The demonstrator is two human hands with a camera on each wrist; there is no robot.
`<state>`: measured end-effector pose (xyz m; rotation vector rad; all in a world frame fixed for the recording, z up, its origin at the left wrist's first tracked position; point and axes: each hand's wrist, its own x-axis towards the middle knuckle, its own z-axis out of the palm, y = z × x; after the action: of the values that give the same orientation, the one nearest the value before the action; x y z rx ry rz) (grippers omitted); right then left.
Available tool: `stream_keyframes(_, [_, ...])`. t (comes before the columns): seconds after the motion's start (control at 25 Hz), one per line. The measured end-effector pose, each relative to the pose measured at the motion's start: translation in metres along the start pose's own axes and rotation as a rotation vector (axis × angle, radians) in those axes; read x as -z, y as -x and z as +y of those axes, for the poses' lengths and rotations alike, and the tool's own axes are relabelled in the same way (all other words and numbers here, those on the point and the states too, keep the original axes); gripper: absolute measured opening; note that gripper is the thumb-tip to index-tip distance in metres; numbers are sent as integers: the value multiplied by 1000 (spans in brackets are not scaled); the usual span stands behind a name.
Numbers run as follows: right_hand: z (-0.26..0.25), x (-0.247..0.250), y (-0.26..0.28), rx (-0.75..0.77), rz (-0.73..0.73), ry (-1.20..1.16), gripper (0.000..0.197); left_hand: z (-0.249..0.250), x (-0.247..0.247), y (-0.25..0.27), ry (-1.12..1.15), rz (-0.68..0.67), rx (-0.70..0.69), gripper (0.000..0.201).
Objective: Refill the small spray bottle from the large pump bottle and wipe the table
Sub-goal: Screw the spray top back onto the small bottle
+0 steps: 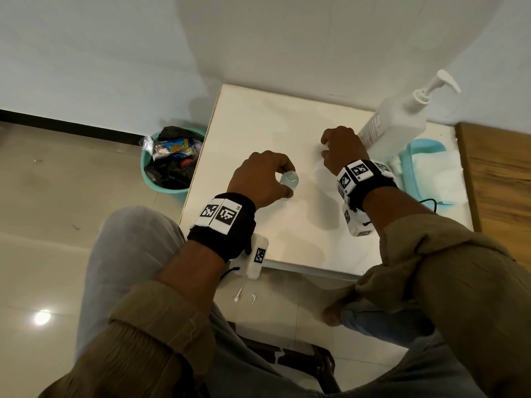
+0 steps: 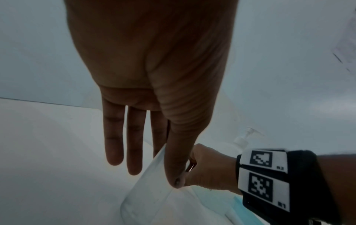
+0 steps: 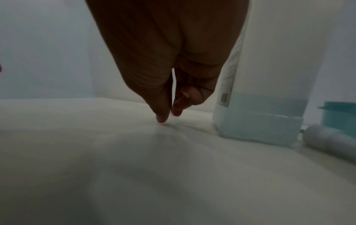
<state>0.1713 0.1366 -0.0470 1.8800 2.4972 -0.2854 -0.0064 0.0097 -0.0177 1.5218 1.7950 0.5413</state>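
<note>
The small clear spray bottle (image 1: 289, 179) stands with its neck uncapped near the middle of the white table (image 1: 258, 116). My left hand (image 1: 288, 183) pinches it from above between thumb (image 2: 175, 175) and a finger, and the other fingers hang straight. The large white pump bottle (image 1: 393, 124) stands at the back right, with blue liquid low in it (image 3: 260, 121). My right hand (image 1: 324, 147) is just left of it, fingers curled. Its thumb and forefinger tips (image 3: 162, 117) meet at the tabletop, and I see nothing between them. The grey spray head (image 3: 331, 141) lies beside the pump bottle.
A light blue tray (image 1: 425, 145) with a white cloth (image 1: 434, 173) in it sits at the table's right side. A wooden surface (image 1: 500, 182) adjoins on the right. A teal bin (image 1: 163, 188) full of rubbish stands on the floor left of the table.
</note>
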Motion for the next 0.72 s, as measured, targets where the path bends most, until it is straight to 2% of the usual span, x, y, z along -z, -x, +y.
stream_keyframes(0.16, [-6, -1, 12, -30, 33, -90, 44, 1, 0, 0, -10, 1, -3, 37])
stream_keyframes(0.24, [-6, 4, 24, -97, 122, -210, 48, 2, 1, 0, -10, -9, -1, 37])
stream_keyframes(0.32, [-3, 9, 43, -172, 204, -309, 33, 3, 0, 0, -4, -13, -8, 37])
stream_keyframes(0.4, [3, 8, 65, -247, 201, -361, 12, 4, 1, 0, -3, -14, -10, 36])
stream_keyframes(0.52, [21, 6, 96, -359, 186, -397, 8, 4, 2, 1, -1, -7, -8, 35])
stream_keyframes(0.64, [47, 11, 107, -452, 275, -377, 25, 3, 1, 1, -13, -4, -16, 36])
stream_keyframes(0.72, [59, 15, 105, -473, 262, -320, 38, 2, 1, 1, -21, -4, -17, 37])
